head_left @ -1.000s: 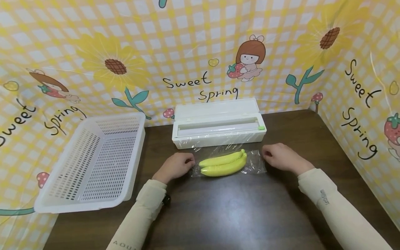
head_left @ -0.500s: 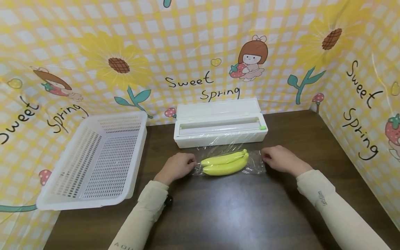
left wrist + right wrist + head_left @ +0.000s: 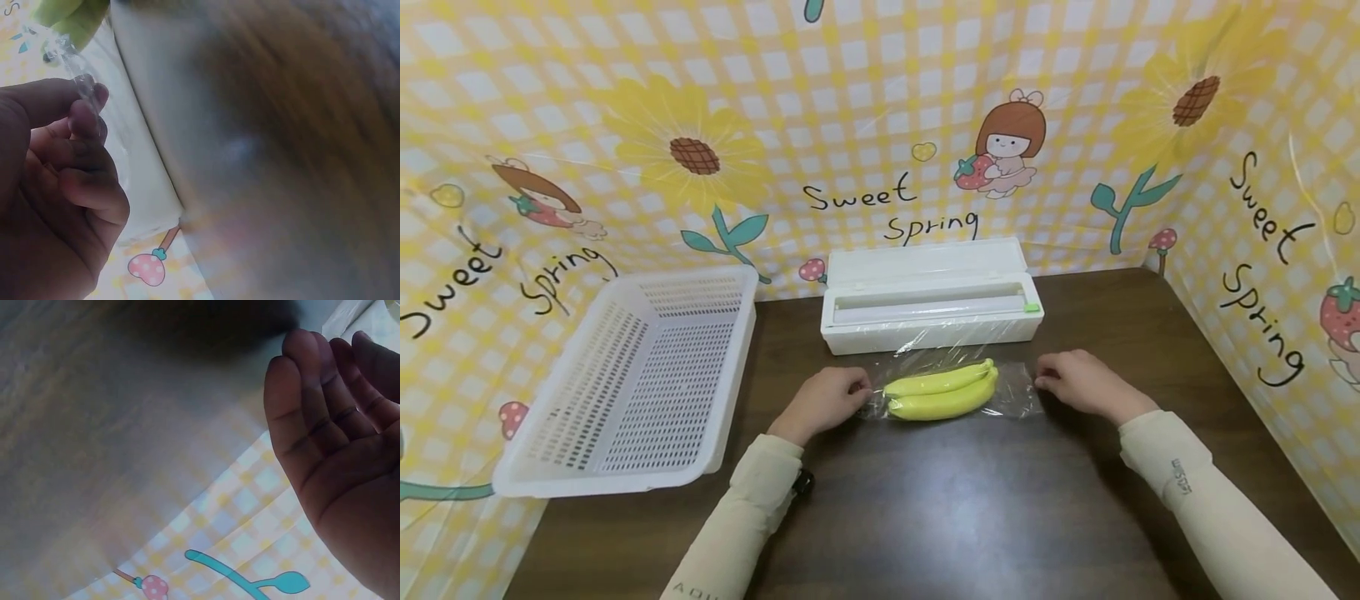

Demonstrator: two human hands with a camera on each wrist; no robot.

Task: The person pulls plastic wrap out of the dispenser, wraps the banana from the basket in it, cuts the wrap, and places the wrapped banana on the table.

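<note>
- Two yellow bananas point(image 3: 936, 393), smooth and gently curved, lie side by side on the desk point(image 3: 955, 508), joined at their stem end on the right.
- Clear plastic film point(image 3: 1017, 392), thin, shiny and creased, covers them and runs up to the front of the white box point(image 3: 936, 337) just behind.
- That box is long, narrow and smooth-faced; its flat lid point(image 3: 925, 260) is tipped back, showing a pale roll point(image 3: 928, 308) inside and a small green piece point(image 3: 1032, 308) at the right end.
- The left hand point(image 3: 823, 400) pinches the gathered film edge between thumb and fingertips, with the bananas just to its right.
- The right hand point(image 3: 1086, 383) is at the film's right edge, the bananas to its left and a little apart; its fingers bend lightly with thumb and forefinger close together, but whether they grip the film I cannot tell.
- A white plastic basket point(image 3: 658, 400), rectangular and pierced with rows of slots, stands well to the left of the bananas.
- The desk has a dark wood-grain surface with a soft sheen; yellow-checked cloth point(image 3: 850, 100), printed with sunflowers, hangs behind.
</note>
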